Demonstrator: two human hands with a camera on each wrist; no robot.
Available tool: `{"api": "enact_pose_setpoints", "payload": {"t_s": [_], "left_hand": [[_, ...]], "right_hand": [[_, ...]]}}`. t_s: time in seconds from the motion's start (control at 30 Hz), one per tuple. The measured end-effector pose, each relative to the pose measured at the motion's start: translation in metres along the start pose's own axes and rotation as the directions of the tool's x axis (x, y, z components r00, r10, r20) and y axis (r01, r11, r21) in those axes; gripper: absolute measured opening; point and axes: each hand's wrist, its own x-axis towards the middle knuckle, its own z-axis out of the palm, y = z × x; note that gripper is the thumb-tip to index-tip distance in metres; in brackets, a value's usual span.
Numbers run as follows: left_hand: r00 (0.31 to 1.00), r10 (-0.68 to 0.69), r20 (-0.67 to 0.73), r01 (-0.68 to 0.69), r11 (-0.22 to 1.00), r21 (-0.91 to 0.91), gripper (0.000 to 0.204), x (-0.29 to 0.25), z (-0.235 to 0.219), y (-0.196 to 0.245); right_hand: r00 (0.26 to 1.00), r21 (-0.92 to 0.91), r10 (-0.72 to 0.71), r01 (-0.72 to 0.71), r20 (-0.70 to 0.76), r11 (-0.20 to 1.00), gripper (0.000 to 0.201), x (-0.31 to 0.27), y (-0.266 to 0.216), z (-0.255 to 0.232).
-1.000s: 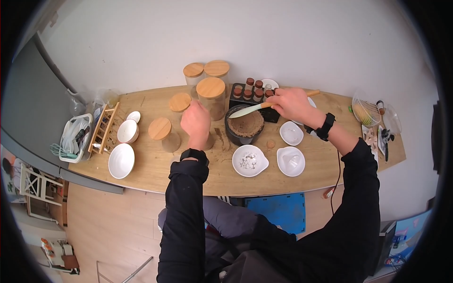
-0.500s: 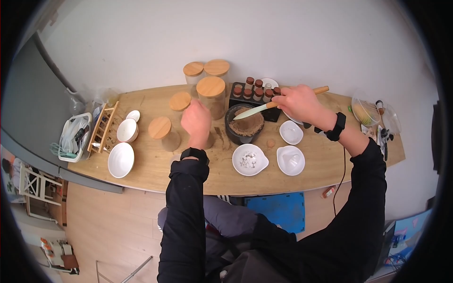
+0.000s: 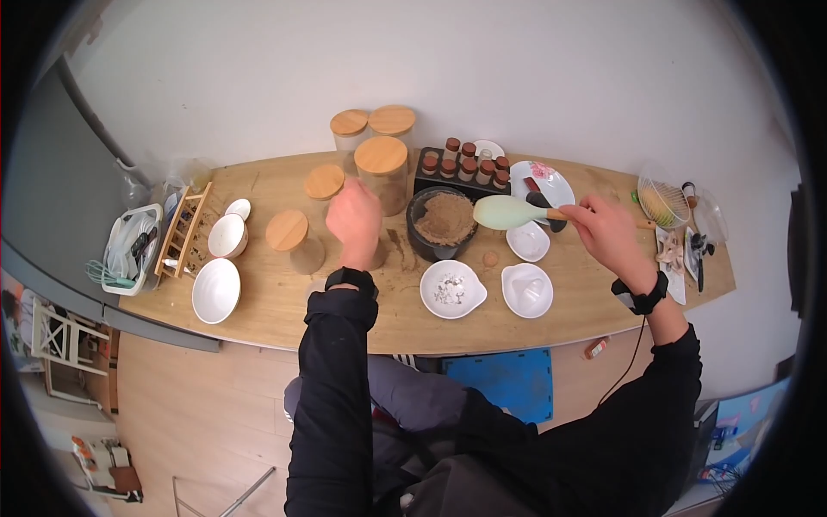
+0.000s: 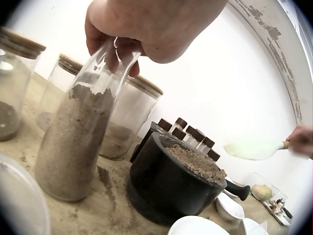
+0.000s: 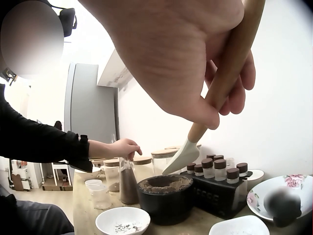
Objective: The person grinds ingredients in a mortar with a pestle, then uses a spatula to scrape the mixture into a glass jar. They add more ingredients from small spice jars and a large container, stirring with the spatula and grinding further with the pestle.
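My left hand [image 3: 355, 220] grips the narrow neck of a glass carafe [image 4: 73, 147] that stands upright on the table, largely filled with brown powder. Beside it is a black mortar [image 4: 164, 183] heaped with brown, crumbly powder [image 3: 446, 217]. To the right, my right hand [image 3: 613, 237] holds a spatula [image 3: 508, 213] by its wooden handle. Its pale green head is raised, broad face showing, just right of the mortar's rim in the head view. A dark pestle-like handle [image 4: 238, 190] shows behind the mortar in the left wrist view.
Wooden-lidded glass jars [image 3: 381, 157] stand behind and left of the carafe. A black rack of brown-capped spice bottles [image 3: 465, 168] sits behind the mortar. White bowls [image 3: 452, 289] lie in front and right, a flowered plate [image 3: 551, 179] behind. More bowls [image 3: 215, 291] are at left.
My right hand has moved right and toward me, drawing the spatula from over the mortar to its right side, its head now turned broad side up. The left hand keeps its place.
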Motion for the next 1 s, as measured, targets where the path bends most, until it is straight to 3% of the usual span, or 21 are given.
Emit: {"api": "enact_pose_setpoints", "payload": {"t_s": [0.07,1.0], "left_hand": [[1.0,0.003,-0.003,-0.003,1.0,-0.005,0.024,0.0,0.001,0.0],[0.999,0.02,-0.028,-0.019,1.0,0.018,0.024,0.0,0.001,0.0]], "right_hand": [[0.997,0.0,0.062,-0.062,0.039,0.998,0.021,-0.012,0.005,-0.001],[0.985,0.163,0.113,-0.134,0.133,0.978,0.026,-0.013,0.007,0.033]]}}
